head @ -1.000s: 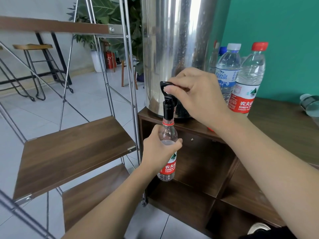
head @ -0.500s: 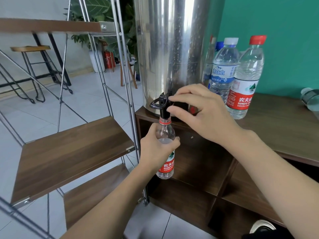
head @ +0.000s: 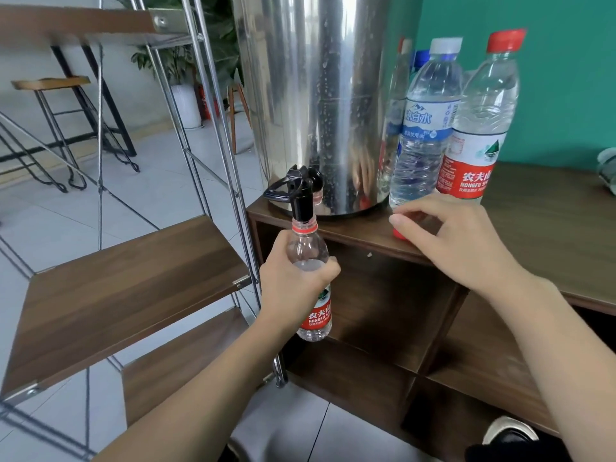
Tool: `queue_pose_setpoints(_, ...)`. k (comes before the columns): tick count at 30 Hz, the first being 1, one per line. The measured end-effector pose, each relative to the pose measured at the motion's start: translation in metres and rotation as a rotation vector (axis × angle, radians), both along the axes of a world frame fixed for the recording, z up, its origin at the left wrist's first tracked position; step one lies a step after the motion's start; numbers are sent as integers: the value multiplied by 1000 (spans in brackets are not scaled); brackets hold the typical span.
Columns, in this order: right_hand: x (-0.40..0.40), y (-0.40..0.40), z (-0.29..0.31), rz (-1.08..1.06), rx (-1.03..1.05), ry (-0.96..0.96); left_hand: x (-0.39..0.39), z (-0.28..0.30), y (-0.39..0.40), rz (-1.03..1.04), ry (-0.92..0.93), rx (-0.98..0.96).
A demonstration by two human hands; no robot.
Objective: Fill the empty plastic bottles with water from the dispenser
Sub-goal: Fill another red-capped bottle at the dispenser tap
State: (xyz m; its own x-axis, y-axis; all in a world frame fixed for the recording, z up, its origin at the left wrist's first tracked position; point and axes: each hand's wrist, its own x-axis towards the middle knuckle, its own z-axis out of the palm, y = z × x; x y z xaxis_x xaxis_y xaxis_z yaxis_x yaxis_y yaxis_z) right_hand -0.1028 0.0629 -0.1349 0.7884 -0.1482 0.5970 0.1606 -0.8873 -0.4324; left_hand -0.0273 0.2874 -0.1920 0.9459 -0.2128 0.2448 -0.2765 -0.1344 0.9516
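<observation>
A steel water dispenser (head: 320, 95) stands on a dark wooden cabinet (head: 550, 228). My left hand (head: 293, 288) grips a clear red-labelled bottle (head: 308, 248), upright, its open mouth right under the black tap (head: 300, 191). The water in the bottle reaches up to about its shoulder. My right hand (head: 460, 241) is on the cabinet top, to the right of the tap. Its thumb and fingers curl round a red cap (head: 400, 233), which they mostly hide.
Capped bottles stand right of the dispenser, among them a blue-labelled one (head: 423, 128) and a red-capped one (head: 480, 128). A metal-framed wooden shelf (head: 126, 278) is at the left, close to the held bottle. The cabinet has open compartments below.
My right hand has let go of the tap lever and moved down and right to the red cap on the cabinet. The left hand still holds the bottle under the tap.
</observation>
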Motion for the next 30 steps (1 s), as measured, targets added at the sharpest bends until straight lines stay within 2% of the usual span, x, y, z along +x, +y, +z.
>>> queue_pose_setpoints(4, -1, -6, -2, -35, -3, 98, -1, 1, -3, 35, 3, -19)
queue_pose_setpoints(13, 3, -11, -7, -131, 5, 146, -4, 1, -5, 65, -16, -28)
queue_pose_setpoints(30, 5, -7, -7, -109, -26, 229, -5, 1, -9, 89, -16, -46)
